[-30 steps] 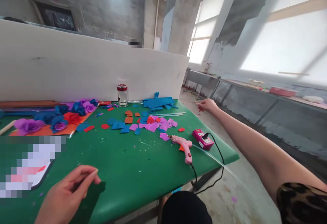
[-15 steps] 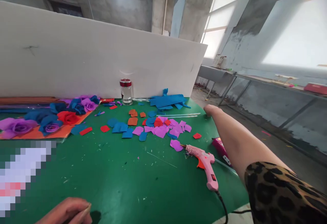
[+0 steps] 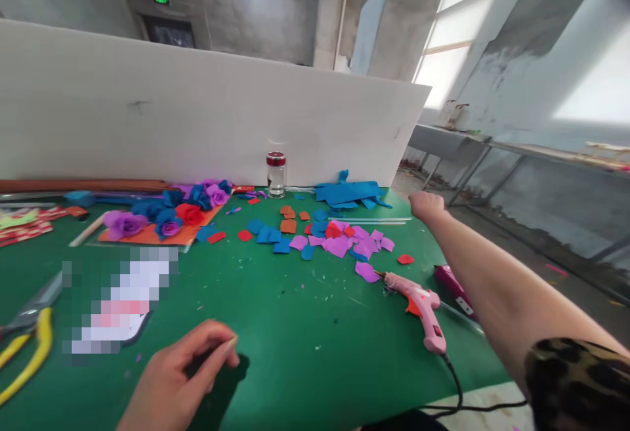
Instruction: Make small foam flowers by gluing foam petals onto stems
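My left hand (image 3: 180, 375) is low at the near table edge, thumb and forefinger pinched on a dark green felt piece (image 3: 224, 385). My right arm stretches across the right side of the green table (image 3: 275, 332). My right hand (image 3: 426, 206) is curled closed at the far right edge, beside two clear glue sticks (image 3: 377, 221); its fingers point away from me and I cannot see what is in them. A pink glue gun (image 3: 418, 300) lies under that forearm, its cord running off the near edge.
Purple, blue, red and orange felt petals (image 3: 339, 242) are scattered mid-table. Also there: a blue felt pile (image 3: 349, 191), a red-lidded glass jar (image 3: 276, 174), felt roses (image 3: 167, 211) on an orange sheet, yellow-handled pliers (image 3: 24, 352) at left, a pink box (image 3: 453, 285). A white board (image 3: 197, 116) walls off the back.
The view has swung left, bringing the pliers into sight. My right hand stays at the far right table edge, and my left hand has come up and forward with the green piece.
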Tool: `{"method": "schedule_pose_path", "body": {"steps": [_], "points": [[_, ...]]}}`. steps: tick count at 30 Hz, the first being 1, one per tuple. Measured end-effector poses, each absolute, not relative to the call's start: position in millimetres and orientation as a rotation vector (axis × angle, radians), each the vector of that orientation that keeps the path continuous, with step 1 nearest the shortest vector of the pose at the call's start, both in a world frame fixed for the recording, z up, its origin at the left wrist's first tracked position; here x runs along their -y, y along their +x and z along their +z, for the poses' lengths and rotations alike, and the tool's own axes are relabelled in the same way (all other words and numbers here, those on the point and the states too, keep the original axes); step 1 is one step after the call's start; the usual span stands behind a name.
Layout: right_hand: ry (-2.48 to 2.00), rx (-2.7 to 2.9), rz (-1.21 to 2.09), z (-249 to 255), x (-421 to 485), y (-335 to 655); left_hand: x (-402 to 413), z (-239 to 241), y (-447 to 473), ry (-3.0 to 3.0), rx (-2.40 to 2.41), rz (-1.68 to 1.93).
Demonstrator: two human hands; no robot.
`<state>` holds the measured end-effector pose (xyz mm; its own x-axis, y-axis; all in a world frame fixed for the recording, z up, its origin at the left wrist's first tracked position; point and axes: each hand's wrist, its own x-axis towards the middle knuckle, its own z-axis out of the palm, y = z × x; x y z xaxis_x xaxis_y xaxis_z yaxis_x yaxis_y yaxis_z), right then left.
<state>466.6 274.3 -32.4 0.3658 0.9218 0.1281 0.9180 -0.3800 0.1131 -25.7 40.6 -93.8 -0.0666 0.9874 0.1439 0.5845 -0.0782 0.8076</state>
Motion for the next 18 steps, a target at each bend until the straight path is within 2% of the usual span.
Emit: {"method": "schedule_pose_path", "body": {"steps": [4,7,9,14,18], "points": [[2.550,-2.084,0.275,5,-245,389,-44,-78,-16,1.659,-1.533,0.933],[2.363,-2.907,-0.191,1,-189,316,-59,-66,-7,1.622,-1.453,1.010],[2.213,-3.072,-0.406,-20,-148,274,-72,-59,2,1.638,-1.373,1.054],[2.500,-2.555,-0.416,-74,-102,234,-84,-53,17,1.708,-1.257,1.139],[2.529,-2.497,-0.384,-76,-107,259,-70,-56,1,1.685,-1.252,1.119]]}}
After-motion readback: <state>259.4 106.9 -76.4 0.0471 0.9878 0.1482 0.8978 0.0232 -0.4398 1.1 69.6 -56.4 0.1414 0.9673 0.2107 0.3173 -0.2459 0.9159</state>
